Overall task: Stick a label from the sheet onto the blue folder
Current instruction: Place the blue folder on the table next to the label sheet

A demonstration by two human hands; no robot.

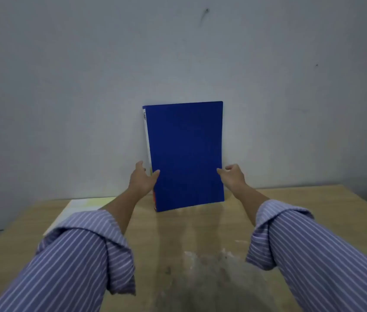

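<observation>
The blue folder [186, 154] stands upright in front of the wall, its lower edge at the far side of the wooden table [178, 233]. A white strip with print runs down its left spine. My left hand [143, 180] grips its left edge low down, thumb on the front cover. My right hand [233, 176] pinches its right edge at about the same height. A pale sheet [81, 206], white and yellowish, lies flat on the table at the left, partly hidden behind my left forearm. I cannot make out labels on it.
A plain grey-white wall [178, 52] rises directly behind the folder. A worn, greyish patch [207, 273] marks the table surface between my striped sleeves. The table's right edge falls away at the far right.
</observation>
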